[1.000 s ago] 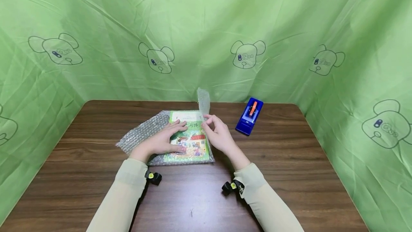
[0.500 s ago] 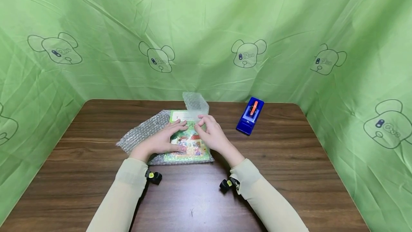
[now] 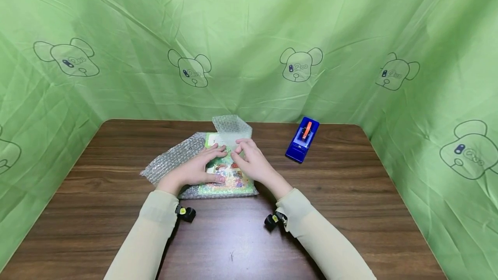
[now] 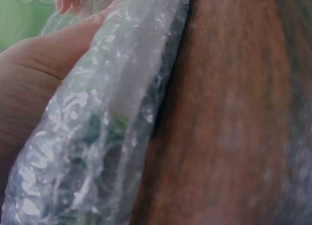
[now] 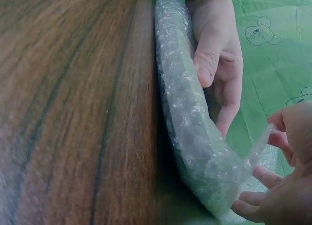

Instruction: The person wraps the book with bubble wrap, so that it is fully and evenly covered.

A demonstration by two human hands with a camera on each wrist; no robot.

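A picture book [image 3: 229, 188] with a green illustrated cover lies on a sheet of bubble wrap [image 3: 169, 161], and a layer of the wrap covers it. My left hand [image 3: 193, 170] rests on the book with fingers and thumb spread, holding it down from the left. At its upper right, my right hand [image 3: 256, 164] pinches the edge of a bubble wrap flap [image 3: 232, 125], which stands up past the book's far end. The right wrist view shows these right-hand fingers [image 5: 267, 177] at the wrap's edge. The wrapped bundle [image 4: 92, 152] fills much of the left wrist view.
To the right on the brown wooden table [image 3: 342, 193] lies a blue tape dispenser [image 3: 298, 152] with an orange wheel. Green cloth [image 3: 249, 25] printed with bear heads hangs behind the table and on both sides.
My right hand has moved left over the book, bringing the bubble wrap flap from upright at the right edge to leaning left across the top. My left hand has stayed put.
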